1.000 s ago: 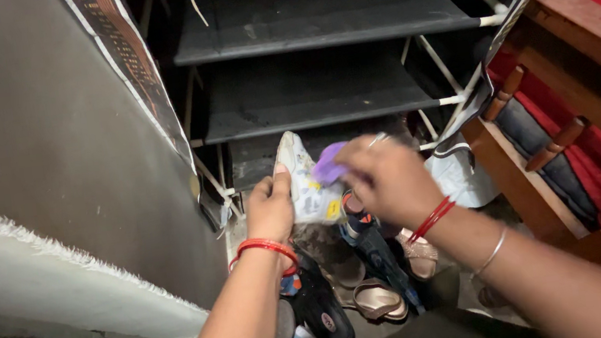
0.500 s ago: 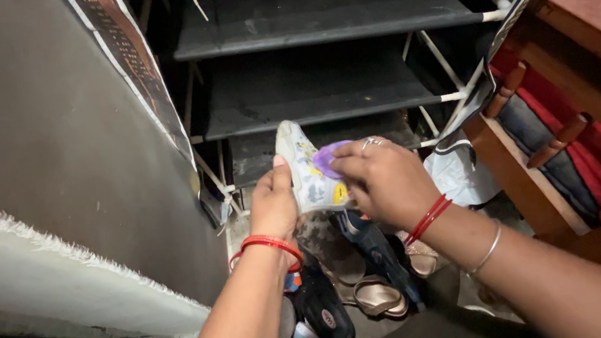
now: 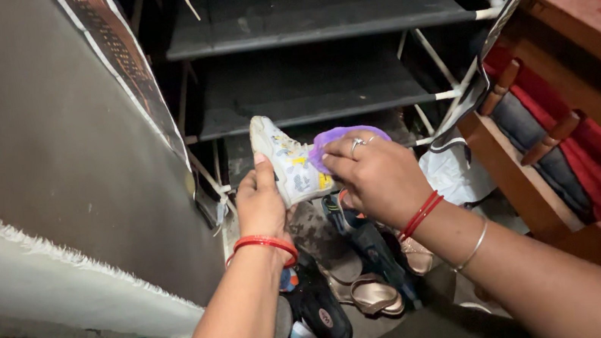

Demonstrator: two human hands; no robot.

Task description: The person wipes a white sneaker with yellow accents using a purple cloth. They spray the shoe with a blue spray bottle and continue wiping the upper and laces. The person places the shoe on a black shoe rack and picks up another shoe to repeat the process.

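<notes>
My left hand (image 3: pixel 261 204) grips a small white shoe (image 3: pixel 283 165) with yellow and blue marks, held up in front of a dark shoe rack. My right hand (image 3: pixel 372 178) holds a purple cloth (image 3: pixel 336 138) pressed against the shoe's side. A ring shows on a right finger. Red bangles circle both wrists, and a silver one sits on the right forearm.
The black fabric shoe rack (image 3: pixel 314 30) with white poles stands ahead, its shelves bare. Several sandals and shoes (image 3: pixel 352 277) lie on the floor below my hands. A grey wall (image 3: pixel 31 148) is on the left, a wooden chair frame (image 3: pixel 562 121) with red cushions on the right.
Both hands shifted slightly left and up with the shoe. The purple cloth slid across the shoe and now shows more above my right fingers.
</notes>
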